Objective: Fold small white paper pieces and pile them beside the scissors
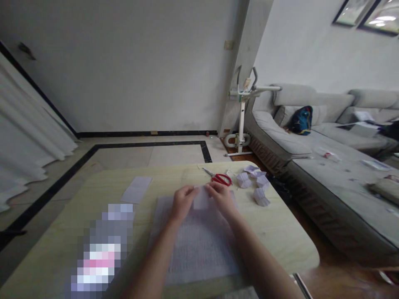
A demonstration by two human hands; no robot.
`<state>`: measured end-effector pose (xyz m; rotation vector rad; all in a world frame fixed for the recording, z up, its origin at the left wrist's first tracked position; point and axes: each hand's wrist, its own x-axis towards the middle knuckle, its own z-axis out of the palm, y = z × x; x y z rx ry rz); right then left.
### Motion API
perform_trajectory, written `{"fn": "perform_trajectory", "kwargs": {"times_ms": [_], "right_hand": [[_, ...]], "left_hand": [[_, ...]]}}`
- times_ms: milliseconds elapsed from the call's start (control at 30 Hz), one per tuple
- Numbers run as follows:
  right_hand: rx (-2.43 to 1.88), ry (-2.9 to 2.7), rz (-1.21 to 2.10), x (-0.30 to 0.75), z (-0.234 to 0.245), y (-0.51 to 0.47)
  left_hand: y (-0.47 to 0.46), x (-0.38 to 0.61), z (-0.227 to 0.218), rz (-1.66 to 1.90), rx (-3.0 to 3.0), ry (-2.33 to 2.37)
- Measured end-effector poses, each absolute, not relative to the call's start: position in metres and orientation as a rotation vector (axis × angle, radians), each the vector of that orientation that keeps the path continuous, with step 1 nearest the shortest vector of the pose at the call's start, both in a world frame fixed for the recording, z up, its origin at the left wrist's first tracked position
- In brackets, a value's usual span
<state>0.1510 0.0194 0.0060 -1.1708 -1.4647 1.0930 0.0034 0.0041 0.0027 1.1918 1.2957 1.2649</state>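
On the desk (280,236) I see a large sheet (202,247) below the grip of left hand (182,203) and right hand (222,200), red-handled scissors (215,176) just beyond them, and, pinched in both, a small white paper (201,202) that could crease or tear if they pull unevenly.

paper slip (201,202) over sheet (202,245) | scissors (222,179) behind | paper pieces (261,197) right | table (280,234) beneath

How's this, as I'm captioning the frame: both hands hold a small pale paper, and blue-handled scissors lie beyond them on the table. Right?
Not quite: the scissors are red-handled, not blue-handled, as the head view shows. The rest stands.
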Motion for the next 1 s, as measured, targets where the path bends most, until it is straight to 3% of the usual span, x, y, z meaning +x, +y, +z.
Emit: {"fn": "perform_trajectory", "kwargs": {"times_ms": [700,1000], "right_hand": [[-1.183,-1.426,1.155,0.145,0.002,0.016],[-1.209,-1.454,0.991,0.148,-0.003,0.021]], "left_hand": [[0.004,-0.001,0.002,1.325,1.251,1.402],[0.005,0.002,0.002,1.26,1.223,1.269]]}}
